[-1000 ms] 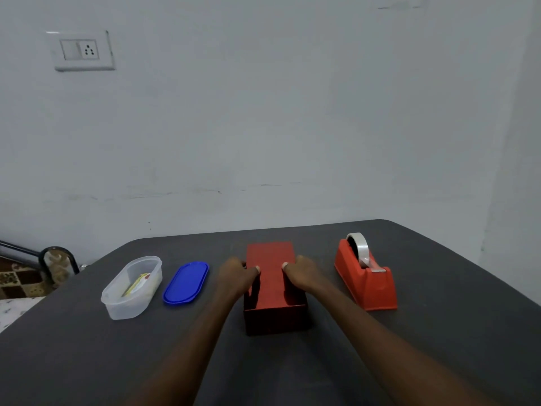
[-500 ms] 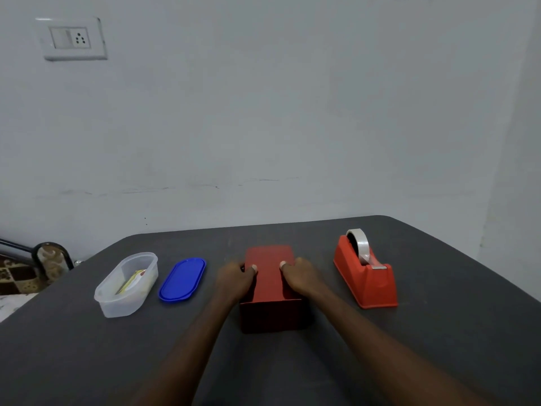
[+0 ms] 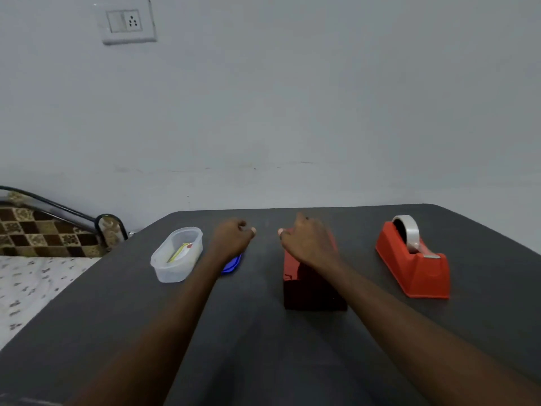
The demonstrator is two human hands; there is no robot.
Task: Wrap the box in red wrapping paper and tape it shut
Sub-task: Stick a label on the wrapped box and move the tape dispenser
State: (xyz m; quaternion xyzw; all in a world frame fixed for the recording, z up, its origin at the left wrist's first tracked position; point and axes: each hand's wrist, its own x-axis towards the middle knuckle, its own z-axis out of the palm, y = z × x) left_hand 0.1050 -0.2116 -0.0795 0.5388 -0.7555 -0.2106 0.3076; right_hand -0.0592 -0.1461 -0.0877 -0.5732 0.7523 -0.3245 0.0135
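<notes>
Box [image 3: 310,276], fully red-wrapped, sits mid-counter [image 3: 263,332], left of the dispenser [image 3: 414,259]. I note both hands have lifted off since a moment ago: left hand [image 3: 231,240] and right hand [image 3: 307,243] loosely curled, holding nothing. Wrapping looks finished.

Box [image 3: 310,285] was glossy red, tape dispenser [image 3: 415,268] orange-red w/ clear tape. Lid [image 3: 232,263] blue, tub [image 3: 176,254] translucent white; table [image 3: 263,332] dark grey, bedding [image 3: 44,238] brown/tan checks.
</notes>
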